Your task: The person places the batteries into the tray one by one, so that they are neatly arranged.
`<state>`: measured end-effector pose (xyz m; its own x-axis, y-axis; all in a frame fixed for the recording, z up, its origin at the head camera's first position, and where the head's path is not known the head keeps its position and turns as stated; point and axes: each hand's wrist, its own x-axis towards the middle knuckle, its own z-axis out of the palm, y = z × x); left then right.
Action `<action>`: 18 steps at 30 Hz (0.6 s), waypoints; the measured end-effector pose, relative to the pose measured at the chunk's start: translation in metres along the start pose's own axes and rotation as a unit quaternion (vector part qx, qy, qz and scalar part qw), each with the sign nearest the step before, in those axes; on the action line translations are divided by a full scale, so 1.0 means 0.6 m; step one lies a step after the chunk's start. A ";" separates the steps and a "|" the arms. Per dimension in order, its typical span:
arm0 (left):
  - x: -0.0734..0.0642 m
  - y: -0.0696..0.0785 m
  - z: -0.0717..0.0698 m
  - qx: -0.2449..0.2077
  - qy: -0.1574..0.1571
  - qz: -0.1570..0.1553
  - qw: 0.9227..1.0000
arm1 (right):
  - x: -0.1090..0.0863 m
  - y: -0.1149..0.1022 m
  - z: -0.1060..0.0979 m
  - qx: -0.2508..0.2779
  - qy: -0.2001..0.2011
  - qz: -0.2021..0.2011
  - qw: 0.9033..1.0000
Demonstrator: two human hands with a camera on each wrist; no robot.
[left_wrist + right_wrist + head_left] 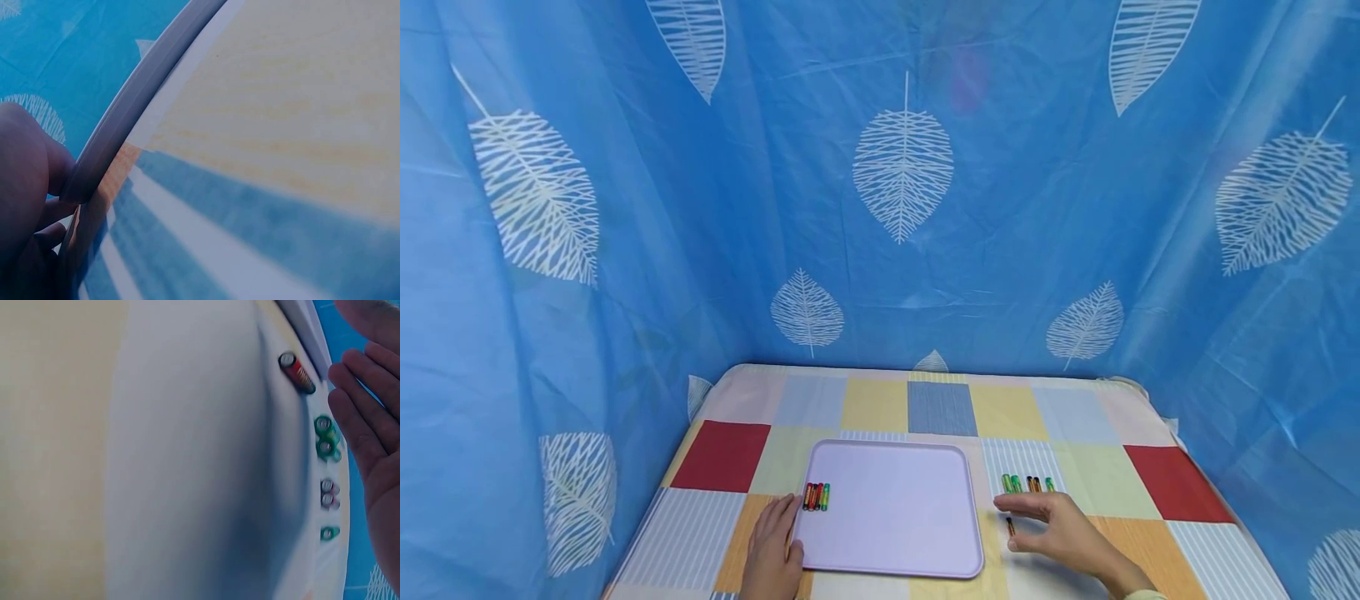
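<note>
My left hand [772, 546] rests at the left edge of a pale lilac tray [887, 517], fingers along its rim. In the left wrist view, its fingertips touch the tray's rim [134, 94]. On the tray near that hand, several red-black and green batteries [816, 497] lie side by side. Right of the tray, my right hand [1060, 533] is held with thumb and fingers spread about a single battery [1011, 527]. The right wrist view has this red and black battery [297, 372] on the cloth, apart from the extended fingers [362, 428].
Beyond the right hand lie two green batteries [1011, 483], two dark ones [1033, 484] and another green one [1049, 483]. A patchwork cloth [940, 408] covers the table. Blue leaf-print curtains [902, 292] enclose it at the back and both sides.
</note>
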<state>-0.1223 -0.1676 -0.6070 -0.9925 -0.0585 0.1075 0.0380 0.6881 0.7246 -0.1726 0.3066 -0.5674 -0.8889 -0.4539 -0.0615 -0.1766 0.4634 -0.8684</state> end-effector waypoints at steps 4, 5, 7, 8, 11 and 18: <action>0.000 0.001 0.000 0.006 -0.001 -0.001 1.000 | -0.009 0.007 -0.006 -0.008 0.010 0.023 1.000; 0.000 0.001 -0.001 0.006 -0.002 -0.002 1.000 | -0.009 0.008 -0.006 -0.013 0.012 0.031 0.999; 0.000 0.001 -0.002 0.006 -0.003 -0.001 1.000 | -0.011 0.009 -0.007 -0.026 0.015 0.044 0.999; 0.000 0.001 -0.002 0.003 -0.003 -0.004 1.000 | -0.012 0.009 -0.008 -0.030 0.015 0.051 0.998; 0.000 0.001 -0.003 -0.002 -0.005 -0.007 1.000 | -0.014 0.012 -0.006 -0.045 0.017 0.059 0.997; -0.002 -0.001 0.000 0.000 0.006 0.005 1.000 | -0.015 0.021 0.003 -0.091 0.017 0.023 0.995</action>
<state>-0.1212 -0.1678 -0.6074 -0.9907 -0.0602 0.1219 0.0473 0.6881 0.7241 -0.1660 0.3152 -0.5788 -0.9112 -0.4041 -0.0799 -0.2061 0.6153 -0.7609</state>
